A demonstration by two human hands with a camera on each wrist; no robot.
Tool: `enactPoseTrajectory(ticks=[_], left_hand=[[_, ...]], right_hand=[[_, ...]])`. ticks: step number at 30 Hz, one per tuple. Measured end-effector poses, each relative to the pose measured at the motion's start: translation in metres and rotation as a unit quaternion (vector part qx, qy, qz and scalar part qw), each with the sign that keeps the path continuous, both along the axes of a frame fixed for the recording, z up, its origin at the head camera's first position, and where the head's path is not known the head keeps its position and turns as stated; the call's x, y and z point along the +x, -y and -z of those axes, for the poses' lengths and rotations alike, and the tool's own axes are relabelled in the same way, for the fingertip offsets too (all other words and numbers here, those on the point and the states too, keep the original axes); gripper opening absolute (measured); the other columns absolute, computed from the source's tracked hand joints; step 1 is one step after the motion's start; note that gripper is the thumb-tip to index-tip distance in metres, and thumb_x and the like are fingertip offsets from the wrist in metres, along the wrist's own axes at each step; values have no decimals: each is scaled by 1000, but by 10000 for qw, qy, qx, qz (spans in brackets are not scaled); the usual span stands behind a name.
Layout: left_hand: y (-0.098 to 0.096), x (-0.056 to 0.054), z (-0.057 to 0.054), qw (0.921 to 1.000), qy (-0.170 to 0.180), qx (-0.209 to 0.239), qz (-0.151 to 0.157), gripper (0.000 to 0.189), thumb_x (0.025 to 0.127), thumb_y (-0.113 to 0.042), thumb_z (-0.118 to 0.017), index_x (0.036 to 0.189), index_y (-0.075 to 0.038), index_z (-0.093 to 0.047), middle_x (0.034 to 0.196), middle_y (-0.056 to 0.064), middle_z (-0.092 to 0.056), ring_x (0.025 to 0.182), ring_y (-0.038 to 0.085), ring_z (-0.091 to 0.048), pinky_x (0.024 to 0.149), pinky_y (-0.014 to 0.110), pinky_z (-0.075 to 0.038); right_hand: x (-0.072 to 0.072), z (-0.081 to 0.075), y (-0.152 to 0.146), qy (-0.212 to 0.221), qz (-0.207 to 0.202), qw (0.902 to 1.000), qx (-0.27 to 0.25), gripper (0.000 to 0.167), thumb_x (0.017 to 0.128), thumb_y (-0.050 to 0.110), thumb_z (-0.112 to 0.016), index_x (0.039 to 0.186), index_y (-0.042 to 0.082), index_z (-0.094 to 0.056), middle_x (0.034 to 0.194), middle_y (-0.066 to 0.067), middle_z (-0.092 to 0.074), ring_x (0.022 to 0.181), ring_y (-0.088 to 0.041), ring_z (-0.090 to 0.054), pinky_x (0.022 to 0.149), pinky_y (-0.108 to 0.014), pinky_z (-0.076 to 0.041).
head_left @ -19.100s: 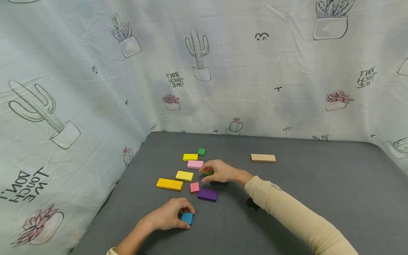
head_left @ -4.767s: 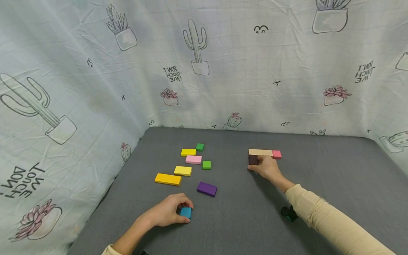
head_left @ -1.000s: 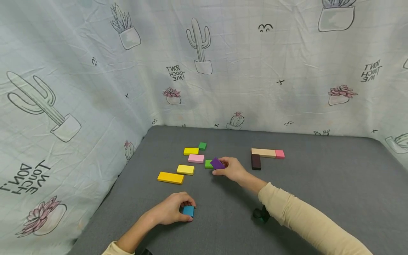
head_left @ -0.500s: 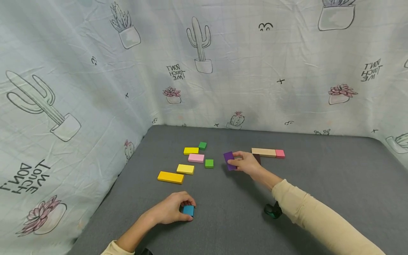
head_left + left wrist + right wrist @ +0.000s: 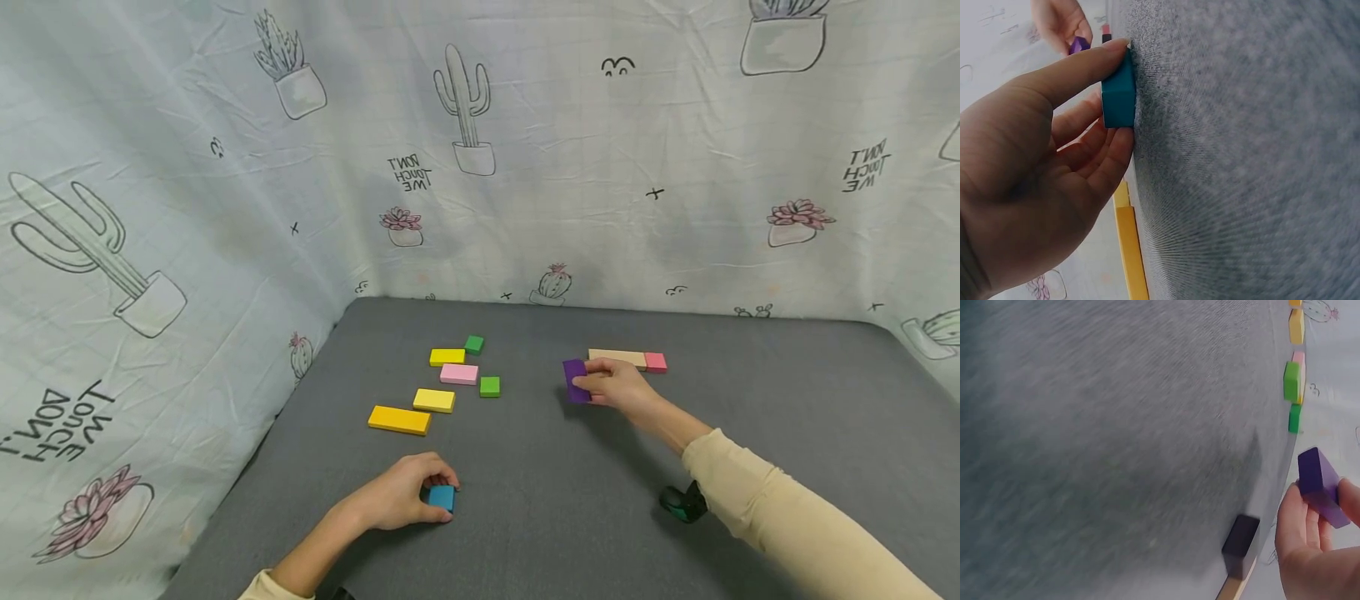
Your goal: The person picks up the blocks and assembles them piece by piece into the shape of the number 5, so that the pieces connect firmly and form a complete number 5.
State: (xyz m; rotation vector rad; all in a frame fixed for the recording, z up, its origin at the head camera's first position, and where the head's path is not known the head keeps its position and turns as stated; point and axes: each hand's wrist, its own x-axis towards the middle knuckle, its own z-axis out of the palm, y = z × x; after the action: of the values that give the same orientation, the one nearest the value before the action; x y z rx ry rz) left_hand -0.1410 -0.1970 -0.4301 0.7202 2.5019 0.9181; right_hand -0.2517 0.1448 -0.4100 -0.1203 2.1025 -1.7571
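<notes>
My right hand (image 5: pixel 621 388) pinches a purple block (image 5: pixel 576 382) between thumb and fingers, held above the table. In the right wrist view the purple block (image 5: pixel 1320 487) is tilted, and a dark brown block (image 5: pixel 1241 540) lies below it. The head view has that brown block hidden behind the hand. Just behind the hand, a tan block (image 5: pixel 617 356) lies end to end with a coral-pink block (image 5: pixel 655 362). At the near left, my left hand (image 5: pixel 397 493) grips a small blue block (image 5: pixel 442 497) resting on the table; its thumb and fingertips press opposite ends in the left wrist view.
Left of centre lie an orange-yellow block (image 5: pixel 399 420), a pale yellow block (image 5: pixel 434 400), a pink block (image 5: pixel 459 374), a bright yellow block (image 5: pixel 447 357), a lime green block (image 5: pixel 490 387) and a dark green block (image 5: pixel 474 344). A printed curtain (image 5: pixel 555 150) hangs behind the grey table (image 5: pixel 525 517).
The right hand earlier set the coral and dark brown blocks by the tan one. It has since lifted the purple block and carried it right. The left hand stays on the blue block.
</notes>
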Motion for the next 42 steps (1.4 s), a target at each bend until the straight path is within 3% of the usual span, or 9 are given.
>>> enactPoseTrajectory(ticks=[6,17,28,34,42], left_hand=[[0,0,0,10000,-26,11,19,29,80,-24,-79,102,-16,-63,95,-11,-53,84,6,-50,75,25,-46],[0,-1,-1,10000,-63,17,49,29,80,-22,-79,103,-14,-63,95,-10,-54,84,6,-50,75,25,-46],[0,0,0,10000,-66,-18,28,29,80,-24,-79,103,-15,-63,95,-10,-53,84,7,-50,74,25,-46],[1,-1,1,10000,-71,-12,35,29,81,-23,-79,103,-14,-63,95,-10,-53,84,7,-50,75,25,-46],[0,-1,1,10000,16,-4,79,30,80,-24,-79,103,-14,-63,95,-10,-53,84,7,-50,74,25,-46]], right_hand=[[5,1,-16,-22,59,9999,135,47,93,11,-61,128,-14,-42,118,-22,-55,93,-15,-61,82,-32,-51],[21,12,-28,505,128,9984,224,44,93,8,-62,124,-15,-42,102,-11,-59,86,-15,-59,80,-36,-52],[28,13,-28,752,441,9934,743,49,91,10,-65,124,-19,-42,104,-19,-57,88,-20,-59,78,-35,-53],[30,9,-25,608,548,9912,1038,40,91,9,-66,116,-17,-48,95,-16,-58,80,-18,-60,73,-33,-54],[31,11,-23,343,653,9880,1359,36,90,8,-66,112,-16,-52,95,-18,-60,80,-20,-61,70,-33,-55]])
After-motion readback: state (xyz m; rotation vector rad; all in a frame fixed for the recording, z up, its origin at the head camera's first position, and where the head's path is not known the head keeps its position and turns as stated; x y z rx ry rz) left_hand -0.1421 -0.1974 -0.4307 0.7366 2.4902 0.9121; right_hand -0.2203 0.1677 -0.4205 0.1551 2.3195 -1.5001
